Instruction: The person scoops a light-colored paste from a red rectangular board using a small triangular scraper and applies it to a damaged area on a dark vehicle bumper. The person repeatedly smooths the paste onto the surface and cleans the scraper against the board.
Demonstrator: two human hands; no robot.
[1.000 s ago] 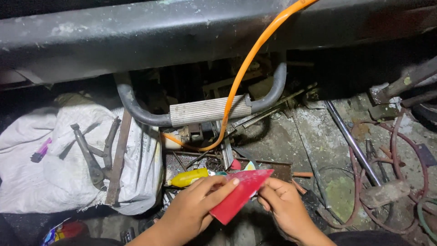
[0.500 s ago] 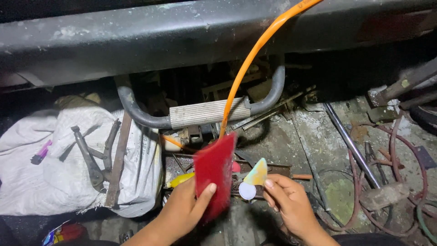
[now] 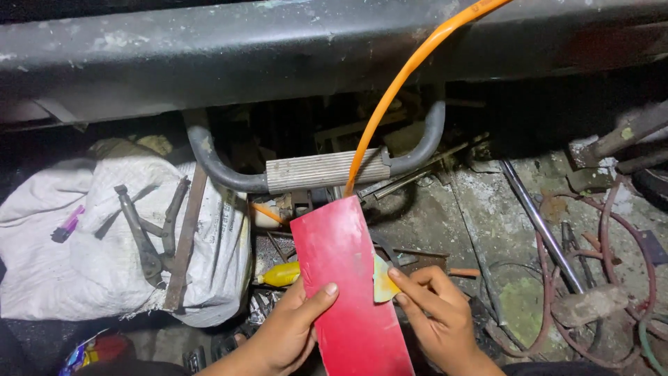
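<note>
Overhead, a dark metal beam (image 3: 299, 49) spanning the whole view, with an orange hose (image 3: 390, 97) curving down from its upper right to a ribbed grey handle bar (image 3: 323, 169) below. At left, a white sack (image 3: 90, 244) on the grimy floor (image 3: 445, 223), bearing rusty pliers (image 3: 142, 233) and a flat iron strip (image 3: 184, 237). At centre, a red sheet (image 3: 344, 278), long and narrow, long axis running from the bottom edge of the view up and slightly left toward the handle bar, far end just short of it. Left hand (image 3: 289, 334) clenched on the sheet's left edge, thumb pressed flat over the red face. Right hand (image 3: 438, 313) just beside the right edge, fingers pinching a small yellow-white scrap (image 3: 381, 284) tucked partly behind the sheet. Both grips near the sheet's lower half, far end free and unsupported. A yellow bottle (image 3: 282, 275) lying just left of the sheet.
</note>
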